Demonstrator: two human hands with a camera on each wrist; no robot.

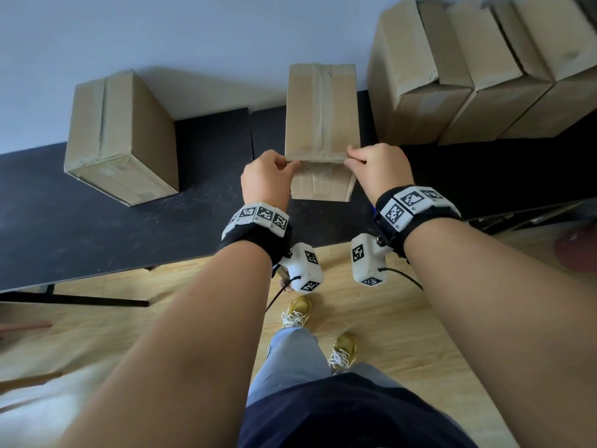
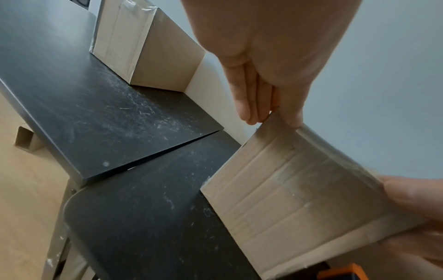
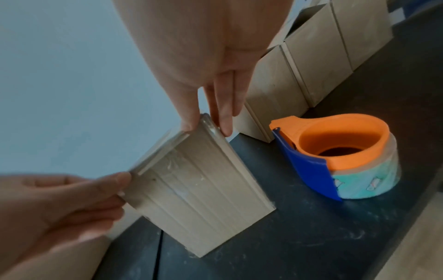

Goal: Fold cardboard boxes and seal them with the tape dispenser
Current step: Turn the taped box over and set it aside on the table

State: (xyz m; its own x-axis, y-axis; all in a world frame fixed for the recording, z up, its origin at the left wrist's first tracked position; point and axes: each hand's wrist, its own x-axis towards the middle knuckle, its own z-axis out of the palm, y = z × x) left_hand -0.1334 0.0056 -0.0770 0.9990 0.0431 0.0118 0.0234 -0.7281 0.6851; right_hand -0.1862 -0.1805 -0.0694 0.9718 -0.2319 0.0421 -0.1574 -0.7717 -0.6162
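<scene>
A closed cardboard box (image 1: 323, 111) with clear tape along its top seam is at the middle of the black table (image 1: 97, 227). My left hand (image 1: 289, 163) pinches its near top-left corner between thumb and fingers. My right hand (image 1: 350, 158) pinches the near top-right corner the same way. The wrist views show the box's near face (image 2: 287, 189) (image 3: 191, 189) between both hands, slightly blurred. An orange and blue tape dispenser (image 3: 335, 151) stands on the table just right of the box, with no hand on it. My right wrist hides it in the head view.
Another taped box (image 1: 119, 137) stands on the table to the left. A row of several boxes (image 1: 468, 76) lines the wall at the right, close behind the dispenser. The table's front edge runs just under my wrists, with wooden floor (image 1: 193, 318) below.
</scene>
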